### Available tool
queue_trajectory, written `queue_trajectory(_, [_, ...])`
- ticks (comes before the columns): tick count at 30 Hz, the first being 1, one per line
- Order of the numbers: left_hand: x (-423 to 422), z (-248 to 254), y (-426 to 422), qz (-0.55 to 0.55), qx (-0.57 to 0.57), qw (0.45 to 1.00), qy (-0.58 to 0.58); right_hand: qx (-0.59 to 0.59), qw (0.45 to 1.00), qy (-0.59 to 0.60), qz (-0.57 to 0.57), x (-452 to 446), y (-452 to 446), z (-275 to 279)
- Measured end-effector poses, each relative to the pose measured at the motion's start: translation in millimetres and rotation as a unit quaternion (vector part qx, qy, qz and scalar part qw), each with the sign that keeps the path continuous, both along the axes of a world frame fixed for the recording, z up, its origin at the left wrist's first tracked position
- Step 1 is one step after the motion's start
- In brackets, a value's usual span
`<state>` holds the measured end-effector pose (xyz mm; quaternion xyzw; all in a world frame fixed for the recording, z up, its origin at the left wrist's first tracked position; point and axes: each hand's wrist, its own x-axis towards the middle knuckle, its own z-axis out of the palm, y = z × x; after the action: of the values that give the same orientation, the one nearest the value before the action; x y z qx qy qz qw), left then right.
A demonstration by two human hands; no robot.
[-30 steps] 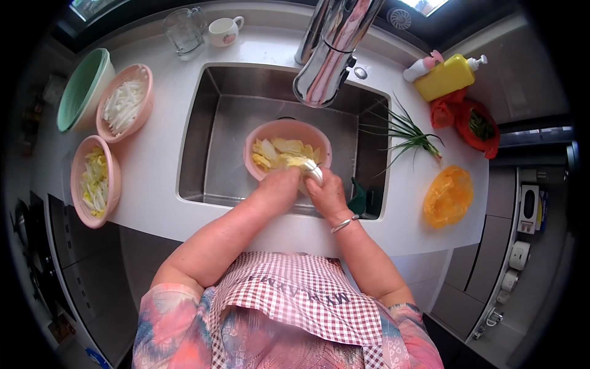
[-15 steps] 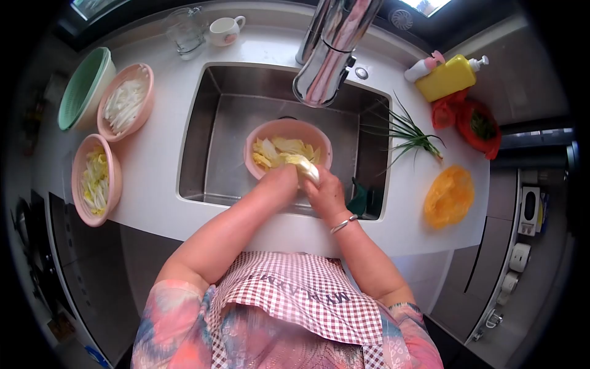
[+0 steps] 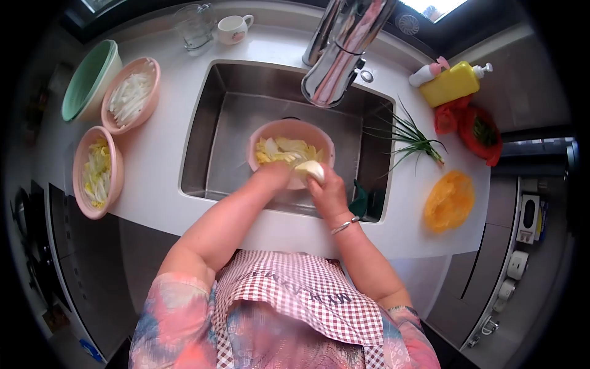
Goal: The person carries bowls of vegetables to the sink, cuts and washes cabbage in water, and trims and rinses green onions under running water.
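White table point(image 3: 163, 166) surrounds a steel sink point(image 3: 224, 141), where a pink bowl point(image 3: 294, 128) holds yellowish leaves point(image 3: 289, 149). The right hand point(image 3: 329, 192) has its fingers curled around a pale cabbage piece point(image 3: 310, 170), which protrudes beyond them; for the left hand point(image 3: 274, 176), nearby, I cannot tell.

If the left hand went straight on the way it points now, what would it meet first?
Most likely the yellow-white leaf pieces in the pink bowl in the sink. The left hand's fingertips are hidden and depth is unclear, so it may already touch them.
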<state>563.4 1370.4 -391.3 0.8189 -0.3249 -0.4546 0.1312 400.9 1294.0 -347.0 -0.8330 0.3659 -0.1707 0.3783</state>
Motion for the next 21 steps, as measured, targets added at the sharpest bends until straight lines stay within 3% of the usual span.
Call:
queue_trajectory(3, [18.2,-9.4,4.4,0.000,0.046,0.999,-0.016,0.047,0.997,-0.015,-0.059,-1.2,-7.0,-4.9])
queue_trajectory(4, [22.3,-3.5,3.9,-0.012,0.054,0.998,-0.029,0.150,0.984,-0.026,-0.090,-4.5,-13.8,-14.5])
queue_trajectory(5, [27.7,2.4,5.8,-0.113,0.067,0.990,-0.049,0.251,0.960,-0.038,-0.123,-9.0,-21.0,-28.1])
queue_trajectory(9, [20.9,17.7,16.9,-0.040,0.008,0.999,-0.023,0.568,0.775,-0.173,-0.216,-18.3,-39.6,-20.3])
queue_trajectory(12, [9.0,54.6,30.7,0.009,-0.121,0.992,-0.047,0.656,0.695,-0.189,-0.226,-18.9,-45.2,-20.5])
queue_trajectory(14, [0.1,61.3,40.9,0.016,-0.198,0.977,-0.072,0.666,0.689,-0.186,-0.218,-13.9,-41.1,-3.6])
queue_trajectory(17, [-15.2,77.0,48.0,-0.042,-0.218,0.968,-0.120,0.654,0.705,-0.172,-0.213,-7.7,-33.3,-0.7])
queue_trajectory(21, [-25.6,64.3,54.1,-0.088,-0.322,0.929,-0.160,0.632,0.718,-0.174,-0.236,-1.8,-24.4,-6.8])
